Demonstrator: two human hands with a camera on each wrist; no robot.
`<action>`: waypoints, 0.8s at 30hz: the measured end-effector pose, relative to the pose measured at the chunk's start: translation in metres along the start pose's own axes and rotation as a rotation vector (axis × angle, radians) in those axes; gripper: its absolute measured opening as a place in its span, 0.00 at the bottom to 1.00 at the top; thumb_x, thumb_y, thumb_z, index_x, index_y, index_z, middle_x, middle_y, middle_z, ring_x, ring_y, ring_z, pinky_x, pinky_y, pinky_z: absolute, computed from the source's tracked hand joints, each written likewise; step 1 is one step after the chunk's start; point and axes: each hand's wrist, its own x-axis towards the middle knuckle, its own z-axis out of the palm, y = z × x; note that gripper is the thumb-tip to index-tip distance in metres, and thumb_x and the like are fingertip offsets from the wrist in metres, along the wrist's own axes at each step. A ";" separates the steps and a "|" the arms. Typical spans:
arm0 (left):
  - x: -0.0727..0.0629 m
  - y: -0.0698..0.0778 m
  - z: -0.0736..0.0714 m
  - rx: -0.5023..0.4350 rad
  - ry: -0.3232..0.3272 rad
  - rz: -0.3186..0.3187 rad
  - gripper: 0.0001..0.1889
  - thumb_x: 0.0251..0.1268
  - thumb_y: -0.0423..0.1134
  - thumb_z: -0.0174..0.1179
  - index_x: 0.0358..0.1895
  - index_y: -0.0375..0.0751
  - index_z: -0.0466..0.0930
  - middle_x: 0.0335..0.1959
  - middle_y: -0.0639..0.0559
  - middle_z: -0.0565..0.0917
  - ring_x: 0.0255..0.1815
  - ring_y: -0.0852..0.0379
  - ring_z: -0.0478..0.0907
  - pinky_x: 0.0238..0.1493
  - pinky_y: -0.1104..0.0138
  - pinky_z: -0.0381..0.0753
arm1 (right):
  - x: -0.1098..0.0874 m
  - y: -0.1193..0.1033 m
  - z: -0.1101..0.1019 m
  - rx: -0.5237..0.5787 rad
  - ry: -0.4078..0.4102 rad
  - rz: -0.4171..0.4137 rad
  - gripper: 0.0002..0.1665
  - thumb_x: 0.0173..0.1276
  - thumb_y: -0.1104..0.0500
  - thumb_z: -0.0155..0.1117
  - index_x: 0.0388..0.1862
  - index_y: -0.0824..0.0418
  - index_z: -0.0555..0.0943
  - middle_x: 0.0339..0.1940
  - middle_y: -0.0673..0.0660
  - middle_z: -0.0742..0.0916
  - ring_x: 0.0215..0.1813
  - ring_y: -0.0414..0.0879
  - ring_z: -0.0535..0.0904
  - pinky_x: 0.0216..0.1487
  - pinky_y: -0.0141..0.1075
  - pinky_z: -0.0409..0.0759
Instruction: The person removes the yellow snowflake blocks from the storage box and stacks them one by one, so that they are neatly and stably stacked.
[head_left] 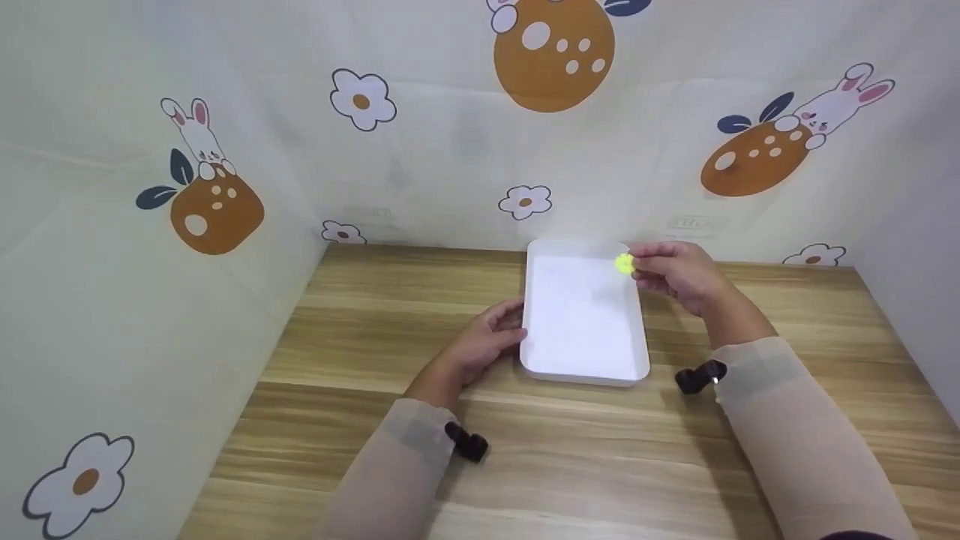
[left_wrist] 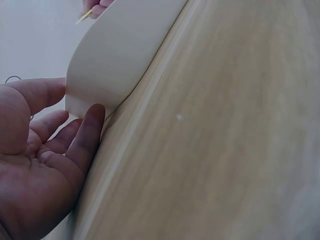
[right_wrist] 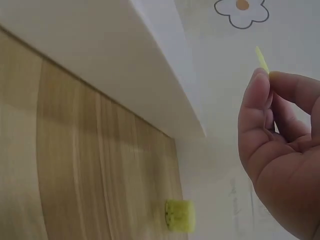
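Observation:
A shallow white rectangular tray (head_left: 583, 315) lies on the wooden table. On its left side, my left hand (head_left: 486, 341) touches the outer wall with its fingertips, the fingers loosely extended; the left wrist view shows this hand (left_wrist: 50, 145) right at the tray's corner (left_wrist: 115, 55). Between thumb and fingertips, my right hand (head_left: 679, 276) pinches a small flat bright yellow flower-shaped piece (head_left: 624, 263) over the tray's far right corner. Seen edge-on in the right wrist view, the yellow piece (right_wrist: 262, 59) is thin and sticks out past the fingertips of the right hand (right_wrist: 285, 130).
A short yellow cylinder-like object (right_wrist: 180, 216) is on the table near the back wall, hidden behind my right hand in the head view. A printed cloth (head_left: 450, 150) with rabbits, oranges and flowers covers the walls around the wooden table (head_left: 360, 337).

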 end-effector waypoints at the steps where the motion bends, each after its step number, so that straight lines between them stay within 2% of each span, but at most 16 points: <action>1: 0.000 0.000 0.000 0.002 0.000 -0.001 0.35 0.77 0.29 0.61 0.83 0.44 0.64 0.80 0.40 0.73 0.80 0.44 0.72 0.79 0.54 0.76 | -0.002 0.001 -0.004 0.011 0.009 -0.002 0.18 0.79 0.57 0.68 0.62 0.63 0.84 0.44 0.46 0.92 0.44 0.40 0.90 0.52 0.31 0.91; 8: -0.001 0.001 0.000 0.014 -0.003 0.004 0.35 0.77 0.31 0.62 0.83 0.45 0.64 0.81 0.41 0.72 0.82 0.44 0.70 0.80 0.53 0.75 | -0.010 0.008 -0.031 0.102 0.069 0.001 0.12 0.78 0.59 0.69 0.56 0.59 0.88 0.40 0.47 0.92 0.41 0.39 0.90 0.49 0.30 0.91; 15: -0.001 -0.001 0.000 0.025 -0.008 0.023 0.35 0.77 0.31 0.62 0.83 0.44 0.64 0.81 0.41 0.72 0.81 0.44 0.71 0.79 0.53 0.76 | -0.014 0.014 -0.053 0.113 0.111 0.052 0.18 0.79 0.56 0.68 0.64 0.59 0.84 0.42 0.46 0.91 0.45 0.39 0.88 0.51 0.28 0.90; 24: 0.000 -0.001 0.000 0.035 0.004 0.024 0.34 0.77 0.31 0.62 0.83 0.44 0.65 0.80 0.41 0.73 0.80 0.44 0.72 0.78 0.54 0.77 | -0.016 0.019 -0.071 0.118 0.140 0.107 0.20 0.80 0.57 0.67 0.67 0.60 0.81 0.41 0.47 0.91 0.45 0.39 0.88 0.54 0.30 0.90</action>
